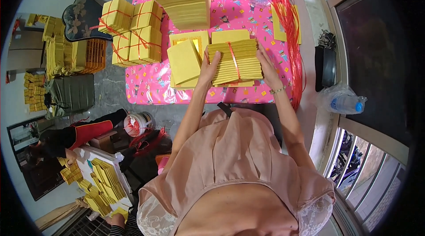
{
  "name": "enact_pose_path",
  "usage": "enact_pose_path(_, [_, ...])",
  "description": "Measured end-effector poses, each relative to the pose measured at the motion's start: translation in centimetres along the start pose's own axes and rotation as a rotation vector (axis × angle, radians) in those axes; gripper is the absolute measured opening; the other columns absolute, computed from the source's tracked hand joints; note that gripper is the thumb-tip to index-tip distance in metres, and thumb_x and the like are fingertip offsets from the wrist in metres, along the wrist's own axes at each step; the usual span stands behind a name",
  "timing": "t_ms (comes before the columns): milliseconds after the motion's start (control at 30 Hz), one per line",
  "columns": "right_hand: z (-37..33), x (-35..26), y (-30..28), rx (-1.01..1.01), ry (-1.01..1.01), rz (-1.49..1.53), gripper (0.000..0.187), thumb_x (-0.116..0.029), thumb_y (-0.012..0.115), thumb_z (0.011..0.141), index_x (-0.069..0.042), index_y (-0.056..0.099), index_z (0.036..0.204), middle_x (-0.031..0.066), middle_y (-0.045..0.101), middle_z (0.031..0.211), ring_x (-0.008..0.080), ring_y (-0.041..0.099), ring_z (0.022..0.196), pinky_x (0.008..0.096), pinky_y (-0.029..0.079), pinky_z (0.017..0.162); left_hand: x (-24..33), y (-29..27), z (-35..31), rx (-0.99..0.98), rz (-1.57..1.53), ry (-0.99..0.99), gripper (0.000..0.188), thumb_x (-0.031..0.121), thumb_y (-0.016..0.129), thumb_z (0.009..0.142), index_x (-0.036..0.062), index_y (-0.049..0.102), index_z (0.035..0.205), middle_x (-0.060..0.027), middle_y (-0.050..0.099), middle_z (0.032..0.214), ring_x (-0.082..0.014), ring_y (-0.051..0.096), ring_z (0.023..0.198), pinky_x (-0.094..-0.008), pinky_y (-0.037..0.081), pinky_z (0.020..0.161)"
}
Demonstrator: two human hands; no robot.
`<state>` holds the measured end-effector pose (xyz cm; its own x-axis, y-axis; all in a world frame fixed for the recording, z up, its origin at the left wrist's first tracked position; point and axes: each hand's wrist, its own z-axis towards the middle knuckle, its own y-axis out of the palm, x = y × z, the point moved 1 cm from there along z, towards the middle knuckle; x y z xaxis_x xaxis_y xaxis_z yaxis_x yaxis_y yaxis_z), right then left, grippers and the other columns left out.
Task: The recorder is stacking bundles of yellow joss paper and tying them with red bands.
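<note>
A bundle of folded yellow paper [245,61] stands on the table in front of me, its folded edges facing up. One red plastic strip runs across its middle. My left hand [209,67] grips the bundle's left side, with the thumb along its edge. On the opposite side my right hand [268,69] presses against it, fingers partly hidden behind. Flat yellow sheets [183,63] lie just left of the bundle, and another yellow sheet shows behind it.
Farther back rises a tall stack of yellow paper [188,8]. Several bundles tied with red strip [137,43] sit at the table's left edge. Long red plastic strips [290,37] hang along the right. Two people [90,134] [117,229] handle yellow paper at lower left.
</note>
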<state>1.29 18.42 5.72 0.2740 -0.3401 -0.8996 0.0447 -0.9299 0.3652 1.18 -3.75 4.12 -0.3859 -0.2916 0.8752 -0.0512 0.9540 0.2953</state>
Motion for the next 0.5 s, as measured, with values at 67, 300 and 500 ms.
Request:
enact_pose_path(67, [-1.5,0.3,-1.0,0.055,-0.018,-0.155,0.065,-0.030,0.046,0.102,-0.004,0.016,0.153,0.0109,0.024,0.155,0.0211,0.024,0.142,0.0326,0.020,0.115,-0.3,-0.3,-0.8,0.041,-0.003,0.020,0.077,0.029,0.058,0.097,0.0036,0.011,0.152,-0.0160,0.034,0.148,-0.0206,0.040,0.131,-0.0326,0.035,0.107])
enact_pose_path(300, [-6.5,3.9,0.2,0.113,-0.111,-0.312,0.061,-0.034,0.045,0.101,0.000,0.026,0.148,0.0148,0.039,0.145,0.0225,0.036,0.134,0.0338,0.026,0.112,-5.2,-0.7,-6.6,-0.022,0.219,0.275,0.097,0.016,0.074,0.084,0.0040,0.008,0.153,-0.0177,0.036,0.149,-0.0239,0.042,0.133,-0.0349,0.036,0.107])
enact_pose_path(500, [-6.5,6.7,0.0,0.234,-0.096,-0.361,0.052,-0.035,0.044,0.102,0.001,0.038,0.140,0.0148,0.052,0.130,0.0215,0.049,0.117,0.0332,0.038,0.100,-5.4,0.3,-6.5,0.137,0.495,0.281,0.087,0.026,0.073,0.085,0.0060,0.020,0.151,-0.0168,0.063,0.122,-0.0247,0.062,0.110,-0.0361,0.048,0.094])
